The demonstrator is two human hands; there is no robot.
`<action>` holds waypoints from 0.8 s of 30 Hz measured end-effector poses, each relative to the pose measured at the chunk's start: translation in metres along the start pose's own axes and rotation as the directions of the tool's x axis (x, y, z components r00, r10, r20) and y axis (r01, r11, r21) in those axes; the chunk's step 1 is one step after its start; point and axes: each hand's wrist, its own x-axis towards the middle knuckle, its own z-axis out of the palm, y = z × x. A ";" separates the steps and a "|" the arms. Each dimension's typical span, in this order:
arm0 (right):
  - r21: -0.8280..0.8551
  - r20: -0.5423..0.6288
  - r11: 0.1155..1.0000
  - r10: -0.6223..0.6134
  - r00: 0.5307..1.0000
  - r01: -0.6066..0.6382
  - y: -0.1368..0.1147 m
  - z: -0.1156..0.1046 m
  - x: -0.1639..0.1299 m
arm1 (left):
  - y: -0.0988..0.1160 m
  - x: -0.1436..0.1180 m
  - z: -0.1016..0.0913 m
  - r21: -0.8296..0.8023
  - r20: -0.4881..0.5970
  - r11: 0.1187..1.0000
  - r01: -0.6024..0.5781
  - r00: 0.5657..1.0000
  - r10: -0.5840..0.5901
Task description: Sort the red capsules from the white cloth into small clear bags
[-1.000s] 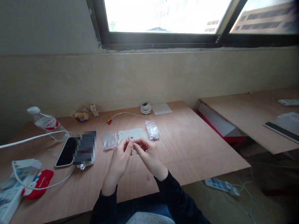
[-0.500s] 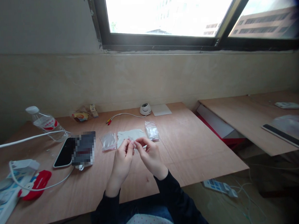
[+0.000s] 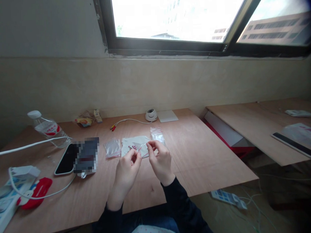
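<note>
My left hand (image 3: 128,168) and my right hand (image 3: 160,160) are raised over the front of a white cloth (image 3: 127,142), each with thumb and fingers pinched. Between them stretches a small clear zip bag (image 3: 143,147) with thin red lines at its mouth, mostly see-through and hard to make out. Several small dark red beads (image 3: 132,147) lie on the cloth, just beyond my left fingers. Left of the cloth is another clear zip bag (image 3: 112,148). A third zip bag (image 3: 157,133) lies behind my right hand, partly covered by it.
Along the table's back stand a white dome camera (image 3: 151,115) with its cable and a flat white square (image 3: 167,116). To the left are a water bottle (image 3: 50,129), a phone (image 3: 66,160), a blurred dark device (image 3: 86,155), a red pouch (image 3: 36,193) and white cables.
My hands have moved apart, the right one to the right, and the clear bag now shows stretched between them. The beads on the cloth have come into sight.
</note>
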 end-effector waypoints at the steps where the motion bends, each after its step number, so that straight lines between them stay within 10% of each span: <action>1: 0.012 -0.006 1.000 -0.008 1.000 0.008 0.000 -0.001 0.001 | 0.001 -0.001 0.000 0.007 -0.006 1.000 -0.006 1.000 0.006; 9: 0.133 0.112 0.986 -0.114 0.987 0.099 0.002 0.001 -0.004 | -0.002 -0.001 -0.002 0.128 -0.053 0.988 -0.085 0.994 0.093; 24: 0.187 0.274 0.977 0.049 0.961 -0.103 0.022 0.006 -0.004 | 0.005 -0.005 -0.008 0.229 0.010 0.947 -0.226 0.973 0.230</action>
